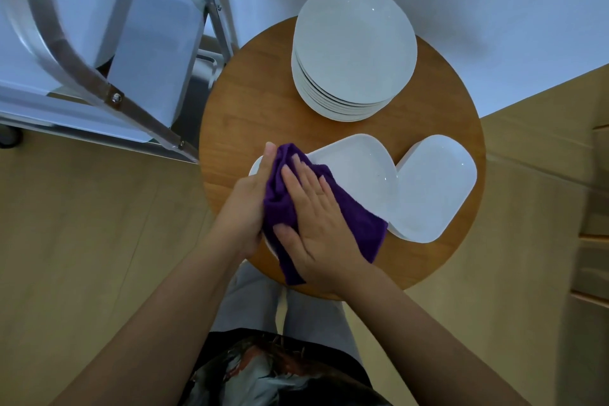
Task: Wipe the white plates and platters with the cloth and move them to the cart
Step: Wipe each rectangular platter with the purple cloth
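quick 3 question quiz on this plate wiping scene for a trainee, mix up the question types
1. True or false: the purple cloth lies on the stack of round plates.
2. Which hand presses flat on the cloth?
A. left
B. right
3. Fill in: the platters sit on a round ____ table.

Key
1. False; it lies on a platter.
2. B; the right hand, while the left hand holds the platter's edge.
3. Wooden.

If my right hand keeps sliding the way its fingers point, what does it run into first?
Probably the left hand: the right hand, flat on the purple cloth, points up-left toward its fingers, which hold the platter edge. Depth is unclear.
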`<state>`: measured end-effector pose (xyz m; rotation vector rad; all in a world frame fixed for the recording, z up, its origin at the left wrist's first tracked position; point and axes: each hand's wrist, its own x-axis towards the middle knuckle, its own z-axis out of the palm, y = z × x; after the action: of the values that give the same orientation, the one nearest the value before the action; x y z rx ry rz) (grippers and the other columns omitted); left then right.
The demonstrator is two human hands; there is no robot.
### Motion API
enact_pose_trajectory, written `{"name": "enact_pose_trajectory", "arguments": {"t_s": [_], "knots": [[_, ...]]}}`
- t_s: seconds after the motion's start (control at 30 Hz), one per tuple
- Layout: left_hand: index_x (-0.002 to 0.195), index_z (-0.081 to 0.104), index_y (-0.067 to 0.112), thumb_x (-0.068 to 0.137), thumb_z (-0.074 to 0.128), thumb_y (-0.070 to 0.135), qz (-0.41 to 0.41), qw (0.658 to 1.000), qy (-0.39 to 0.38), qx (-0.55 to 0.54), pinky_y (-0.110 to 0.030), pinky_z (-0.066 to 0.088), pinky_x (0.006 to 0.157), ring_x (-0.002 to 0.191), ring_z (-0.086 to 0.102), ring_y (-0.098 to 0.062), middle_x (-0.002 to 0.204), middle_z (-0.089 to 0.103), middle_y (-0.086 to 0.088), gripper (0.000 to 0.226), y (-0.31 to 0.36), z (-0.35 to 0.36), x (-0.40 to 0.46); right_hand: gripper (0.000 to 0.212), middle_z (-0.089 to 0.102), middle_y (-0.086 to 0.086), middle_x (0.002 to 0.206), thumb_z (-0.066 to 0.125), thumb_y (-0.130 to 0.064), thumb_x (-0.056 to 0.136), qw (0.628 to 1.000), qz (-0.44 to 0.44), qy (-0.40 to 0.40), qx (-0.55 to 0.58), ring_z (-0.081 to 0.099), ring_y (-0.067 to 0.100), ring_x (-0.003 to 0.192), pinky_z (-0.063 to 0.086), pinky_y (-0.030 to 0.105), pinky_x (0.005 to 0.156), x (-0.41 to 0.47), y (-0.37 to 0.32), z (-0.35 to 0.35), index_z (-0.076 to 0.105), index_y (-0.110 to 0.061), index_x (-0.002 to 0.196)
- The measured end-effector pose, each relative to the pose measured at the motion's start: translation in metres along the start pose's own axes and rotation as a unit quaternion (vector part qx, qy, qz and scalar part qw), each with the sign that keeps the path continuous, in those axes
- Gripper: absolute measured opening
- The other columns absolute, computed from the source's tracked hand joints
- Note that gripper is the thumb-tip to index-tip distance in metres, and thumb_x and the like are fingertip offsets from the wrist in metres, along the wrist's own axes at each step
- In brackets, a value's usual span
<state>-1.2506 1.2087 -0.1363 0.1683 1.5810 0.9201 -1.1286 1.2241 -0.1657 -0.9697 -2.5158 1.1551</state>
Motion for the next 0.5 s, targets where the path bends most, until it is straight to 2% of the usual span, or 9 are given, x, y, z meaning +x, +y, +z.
{"name": "enact_pose_trajectory", "arguments": {"t_s": [0.07,0.17,0.27,0.33,0.4,0.5], "knots": [[0.106,0.065,0.018,0.069,0.029,0.075,0.015,0.999,-0.022,0.029,-0.049,0.045,0.1,0.103,0.063,-0.028,0.103,0.07,-0.014,0.078,0.003,-0.002,0.001,0.06,0.01,0.0,0.155,0.034,-0.041,0.094,0.997,-0.033,0.011,-0.073,-0.002,0.011,0.143,-0.002,0.027,0.117,0.008,0.01,-0.009,0.01,-0.028,0.147],[0.107,0.067,0.018,0.056,0.04,0.08,0.024,0.998,-0.036,0.046,-0.052,0.048,0.095,0.099,0.065,-0.03,0.1,0.071,-0.013,0.084,0.007,-0.005,0.002,0.058,0.034,0.011,0.15,0.042,-0.043,0.09,0.986,-0.057,0.036,-0.153,0.022,0.031,0.14,0.018,0.042,0.112,0.024,0.027,-0.031,0.032,-0.021,0.143],[0.102,0.068,0.011,0.063,0.055,0.068,0.033,0.999,-0.017,0.033,-0.053,0.051,0.09,0.095,0.067,-0.031,0.096,0.072,-0.013,0.07,0.005,-0.005,0.003,0.061,0.044,0.012,0.142,0.048,-0.045,0.087,0.984,-0.041,0.065,-0.163,0.038,0.032,0.131,0.031,0.048,0.108,0.037,0.042,-0.051,0.041,-0.015,0.14],[0.095,0.07,0.011,0.078,0.058,0.054,0.046,0.999,-0.001,0.01,-0.045,0.057,0.078,0.088,0.07,-0.027,0.089,0.074,-0.008,0.047,0.002,-0.005,0.004,0.063,0.047,0.011,0.138,0.052,-0.046,0.086,0.979,-0.023,0.101,-0.176,0.042,0.03,0.126,0.033,0.047,0.105,0.041,0.052,-0.06,0.043,-0.014,0.139],[0.087,0.069,0.017,0.086,0.056,0.045,0.059,0.998,0.022,-0.012,-0.033,0.056,0.061,0.076,0.071,-0.019,0.08,0.074,0.0,0.031,-0.003,-0.004,0.005,0.066,0.048,0.01,0.136,0.054,-0.047,0.084,0.973,0.028,0.151,-0.175,0.046,0.028,0.121,0.038,0.041,0.098,0.041,0.059,-0.067,0.041,-0.015,0.14],[0.086,0.067,0.022,0.086,0.056,0.044,0.08,0.994,0.066,-0.03,-0.032,0.055,0.061,0.076,0.071,-0.019,0.08,0.073,0.005,0.024,-0.009,0.0,0.006,0.067,0.049,-0.005,0.131,0.057,-0.049,0.084,0.964,0.184,0.183,-0.063,0.049,0.012,0.109,0.044,0.026,0.081,0.034,0.067,-0.071,0.031,-0.029,0.142]]}}
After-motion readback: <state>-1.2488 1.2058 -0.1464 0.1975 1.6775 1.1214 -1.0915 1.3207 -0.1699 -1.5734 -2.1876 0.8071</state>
